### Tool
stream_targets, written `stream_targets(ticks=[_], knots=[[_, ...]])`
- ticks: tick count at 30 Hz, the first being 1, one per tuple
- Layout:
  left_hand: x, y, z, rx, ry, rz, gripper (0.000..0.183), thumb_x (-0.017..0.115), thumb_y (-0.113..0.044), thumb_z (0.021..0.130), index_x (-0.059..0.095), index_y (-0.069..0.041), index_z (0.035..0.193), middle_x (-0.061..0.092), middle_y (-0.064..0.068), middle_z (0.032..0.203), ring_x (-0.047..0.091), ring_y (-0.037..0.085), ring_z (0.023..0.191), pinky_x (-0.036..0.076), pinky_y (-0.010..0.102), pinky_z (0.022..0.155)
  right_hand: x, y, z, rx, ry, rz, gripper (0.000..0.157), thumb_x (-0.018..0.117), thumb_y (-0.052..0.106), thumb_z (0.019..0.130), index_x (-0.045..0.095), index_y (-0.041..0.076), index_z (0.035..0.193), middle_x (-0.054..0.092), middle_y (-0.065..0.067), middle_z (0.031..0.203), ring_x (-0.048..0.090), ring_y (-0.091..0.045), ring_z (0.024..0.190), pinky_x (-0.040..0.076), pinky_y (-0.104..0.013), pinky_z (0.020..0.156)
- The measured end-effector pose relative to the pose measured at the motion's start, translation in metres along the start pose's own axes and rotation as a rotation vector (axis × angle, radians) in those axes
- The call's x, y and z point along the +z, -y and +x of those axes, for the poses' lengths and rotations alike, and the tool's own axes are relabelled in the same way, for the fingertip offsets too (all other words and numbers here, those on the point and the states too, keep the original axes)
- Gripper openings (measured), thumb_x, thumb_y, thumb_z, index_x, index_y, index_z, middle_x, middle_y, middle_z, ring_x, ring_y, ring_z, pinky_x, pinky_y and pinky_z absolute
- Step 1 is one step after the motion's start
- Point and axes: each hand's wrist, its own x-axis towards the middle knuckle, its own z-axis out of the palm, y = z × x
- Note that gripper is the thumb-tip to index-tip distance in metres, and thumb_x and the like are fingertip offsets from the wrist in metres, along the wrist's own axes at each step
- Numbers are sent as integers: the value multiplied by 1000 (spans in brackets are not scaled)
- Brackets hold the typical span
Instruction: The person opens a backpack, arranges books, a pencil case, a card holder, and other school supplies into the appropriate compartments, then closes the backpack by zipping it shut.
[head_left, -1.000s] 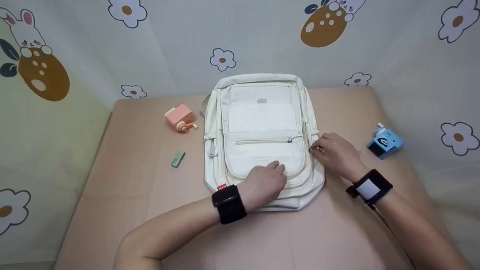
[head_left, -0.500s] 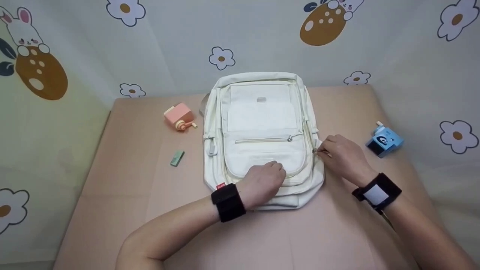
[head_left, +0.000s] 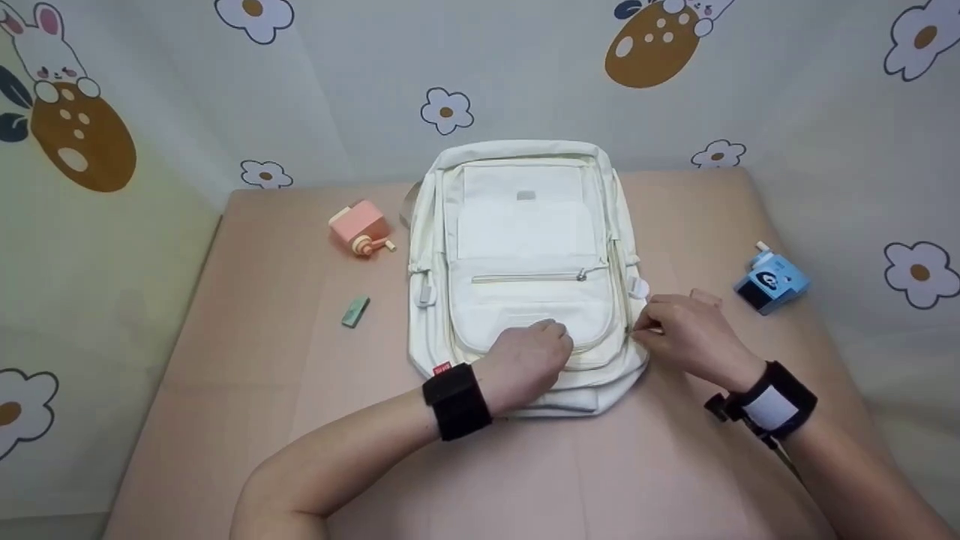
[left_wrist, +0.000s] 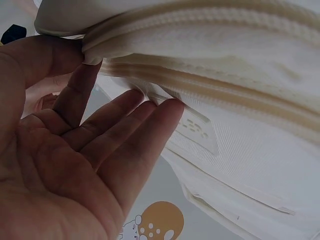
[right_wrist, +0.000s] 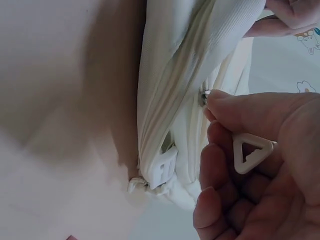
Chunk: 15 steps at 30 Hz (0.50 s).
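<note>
A white backpack (head_left: 532, 225) lies on the table with its zipped front pockets facing up. My left hand (head_left: 525, 367) is over its lower front; in the left wrist view, thumb and index finger pinch the fabric edge (left_wrist: 92, 60) beside a zipper, the other fingers extended. At the bag's right side my right hand (head_left: 690, 336) pinches a zipper pull between thumb and index finger. The metal zipper slider (right_wrist: 204, 96) shows just past the thumb tip, and a white triangular ring (right_wrist: 238, 154) lies against the curled fingers.
Left of the backpack are a pink box-shaped thing with a crank (head_left: 360, 225) and a green eraser-like block (head_left: 355, 312). A blue cranked box (head_left: 772, 281) stands at the right. Patterned curtain (head_left: 352, 90) borders the table (head_left: 262, 360). A white side buckle (right_wrist: 162, 167) hangs on the bag.
My right hand has slid down the bag's right side toward me with the zipper pull, uncovering a white buckle there. The left hand has stayed in place.
</note>
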Motion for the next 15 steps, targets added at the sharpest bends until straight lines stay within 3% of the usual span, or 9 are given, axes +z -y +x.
stream_targets(ticks=[6, 10, 15], knots=[[-1, 2, -1, -8, -9, 0, 8, 59, -10, 96, 67, -9, 94, 57, 1, 88, 57, 15, 81, 50, 29, 53, 3, 0, -1, 28, -1, 33, 7, 82, 12, 84, 78, 13, 90, 67, 5, 84, 66, -16, 80, 48, -37, 74], [-3, 4, -9, 11, -45, 17, 9, 60, -11, 95, 67, -10, 89, 60, 2, 91, 61, 17, 88, 52, 31, 53, 7, 0, -2, 33, -14, 28, 8, 81, 10, 85, 79, 9, 92, 66, 3, 82, 64, -18, 79, 49, -37, 71], [-7, 14, -25, 19, -37, 55, 10, 63, -13, 93, 72, -8, 94, 69, 8, 117, 64, 25, 118, 59, 34, 81, 8, -2, -4, 47, -14, 28, 10, 80, 9, 87, 79, 6, 97, 65, 1, 82, 61, -17, 76, 48, -36, 68]])
